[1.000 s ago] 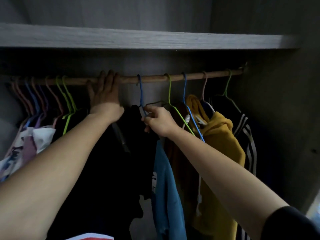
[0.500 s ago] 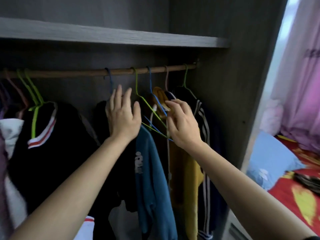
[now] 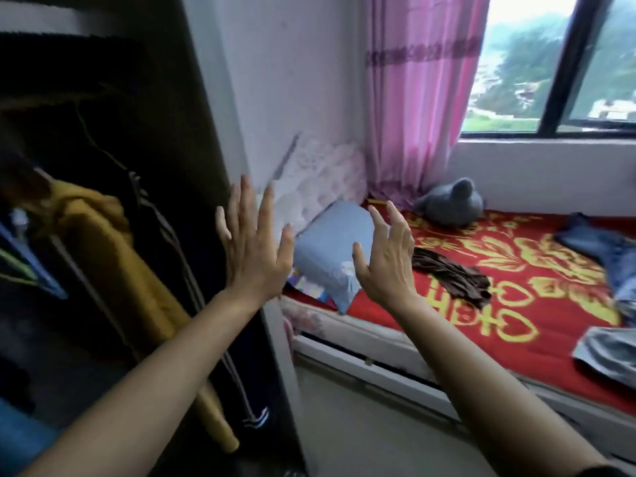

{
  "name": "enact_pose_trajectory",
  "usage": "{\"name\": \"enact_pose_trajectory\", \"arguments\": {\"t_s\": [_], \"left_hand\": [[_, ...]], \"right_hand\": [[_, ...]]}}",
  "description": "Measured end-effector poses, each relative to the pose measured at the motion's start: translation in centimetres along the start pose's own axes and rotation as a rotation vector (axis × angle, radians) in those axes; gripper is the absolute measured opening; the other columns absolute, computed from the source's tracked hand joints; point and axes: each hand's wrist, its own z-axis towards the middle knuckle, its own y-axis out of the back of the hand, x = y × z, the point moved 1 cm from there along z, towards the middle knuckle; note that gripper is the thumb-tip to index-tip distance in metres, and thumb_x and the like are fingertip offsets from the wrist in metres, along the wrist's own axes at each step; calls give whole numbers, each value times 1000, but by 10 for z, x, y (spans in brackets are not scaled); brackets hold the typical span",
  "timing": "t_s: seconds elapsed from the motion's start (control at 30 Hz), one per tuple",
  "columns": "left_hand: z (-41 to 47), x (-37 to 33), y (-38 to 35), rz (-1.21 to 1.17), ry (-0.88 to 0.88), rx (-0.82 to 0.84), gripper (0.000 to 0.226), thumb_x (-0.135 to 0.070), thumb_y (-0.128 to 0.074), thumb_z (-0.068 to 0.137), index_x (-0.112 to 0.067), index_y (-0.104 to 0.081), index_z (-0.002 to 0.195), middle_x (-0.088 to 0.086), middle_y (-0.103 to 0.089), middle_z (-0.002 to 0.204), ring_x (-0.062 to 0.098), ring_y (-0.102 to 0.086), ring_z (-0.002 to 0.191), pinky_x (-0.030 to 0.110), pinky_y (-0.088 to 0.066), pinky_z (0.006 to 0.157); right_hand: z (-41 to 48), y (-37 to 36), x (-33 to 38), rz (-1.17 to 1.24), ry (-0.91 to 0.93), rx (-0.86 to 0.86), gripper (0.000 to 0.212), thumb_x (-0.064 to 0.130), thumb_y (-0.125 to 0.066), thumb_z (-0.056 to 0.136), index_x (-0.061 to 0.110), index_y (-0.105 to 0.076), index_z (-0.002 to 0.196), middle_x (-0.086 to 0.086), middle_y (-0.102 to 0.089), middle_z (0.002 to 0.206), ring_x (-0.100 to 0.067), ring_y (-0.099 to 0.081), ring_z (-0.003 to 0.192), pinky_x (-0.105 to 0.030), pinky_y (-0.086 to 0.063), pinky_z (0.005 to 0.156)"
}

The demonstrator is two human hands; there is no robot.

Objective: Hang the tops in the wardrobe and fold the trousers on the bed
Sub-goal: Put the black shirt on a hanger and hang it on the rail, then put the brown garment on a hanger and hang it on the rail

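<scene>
The view has turned from the wardrobe [image 3: 179, 132], left in the frame, to the bed [image 3: 537, 304] at right, and the left hand [image 3: 253, 249] and right hand [image 3: 385, 259] are now empty, fingers spread, ready for the blue trousers [image 3: 599, 246] lying there.

- One wide-angle view, worn on the head, looks forward and down.
- The dark open wardrobe [image 3: 165, 98] fills nine o'clock, close to the lens.
- The bed with a red, yellow-patterned cover [image 3: 537, 304] lies near at three o'clock; the black-framed window [image 3: 575, 63] is farther, at one o'clock.
</scene>
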Motion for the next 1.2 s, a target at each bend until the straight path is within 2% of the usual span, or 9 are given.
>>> {"name": "enact_pose_trajectory", "arguments": {"t_s": [0.1, 0.3, 0.4, 0.53, 0.8, 0.93, 1.2], "left_hand": [[16, -76, -79, -50, -41, 80, 64, -41, -39, 94, -17, -27, 152, 12, -8, 163, 27, -6, 150, 54, -7, 117], [34, -220, -228, -118, -38, 368, 65, -44, -35, 94, -17, -25, 153, 10, -2, 163, 27, -2, 150, 58, -4, 116], [43, -275, -279, -136, -54, 442, 65, -47, -31, 95, -17, -24, 153, 11, -3, 163, 27, -1, 149, 59, -6, 115], [64, -330, -330, -141, -125, 463, 67, -48, -26, 95, -17, -21, 154, 12, -3, 163, 27, -1, 150, 58, -7, 116], [93, -374, -446, -148, -168, 549, 63, -47, -28, 97, -22, -17, 153, 9, 0, 163, 26, -1, 150, 55, -8, 116], [111, -374, -537, -108, -224, 715, 62, -48, -29, 99, -21, -17, 154, 10, -7, 163, 26, -11, 148, 53, -15, 116], [103, -361, -723, -58, -138, 1023, 66, -48, -29, 100, -21, -7, 156, 7, 2, 164, 25, -3, 150, 51, -14, 118]], "right_hand": [[6, 33, -100, -75, -63, -1, 65, 29, -59, 90, 10, -37, 148, -19, -27, 155, -33, -26, 144, -49, -23, 117], [14, 107, -291, -256, -227, 81, 66, 36, -56, 94, 14, -30, 151, -14, -24, 155, -31, -23, 143, -49, -27, 115], [22, 144, -361, -347, -288, 93, 65, 35, -57, 94, 16, -30, 149, -13, -26, 153, -33, -27, 140, -52, -32, 110], [37, 173, -428, -396, -350, 81, 65, 31, -62, 91, 15, -33, 147, -15, -30, 151, -35, -32, 135, -54, -35, 104], [84, 143, -534, -450, -387, 188, 66, 35, -61, 91, 16, -33, 147, -13, -26, 151, -34, -29, 137, -54, -34, 106], [115, 110, -597, -498, -389, 303, 65, 37, -59, 92, 17, -33, 149, -12, -25, 153, -33, -26, 142, -52, -31, 111], [149, 12, -740, -519, -573, 603, 63, 36, -53, 95, 18, -30, 151, -13, -25, 155, -32, -23, 143, -49, -28, 113]]}}
